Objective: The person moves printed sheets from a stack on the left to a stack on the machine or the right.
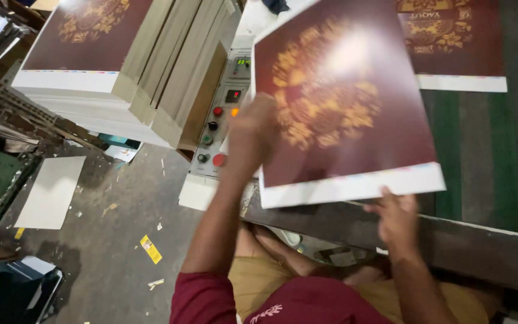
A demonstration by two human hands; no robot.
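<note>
The right hand [398, 217] pinches the near white margin of a large glossy maroon printed sheet with a gold ornamental motif [337, 114], fingers closed on its lower right corner, while the left hand [253, 135] is clamped on the sheet's left edge, partway up. The sheet is held tilted above the near edge of the dark green-striped bench [481, 180]. It looks light and thin but fairly stiff, staying nearly flat; its slick coated face likely slips and marks easily, so the unprinted white border and the edges seem the safest places to hold it. Just left of the sheet sits a grey control panel with red, green and orange buttons [217, 129]. Further left stands a tall stack of the same printed sheets [121, 72]. Beyond the sheet, another such print [457, 42] lies flat on the bench.
</note>
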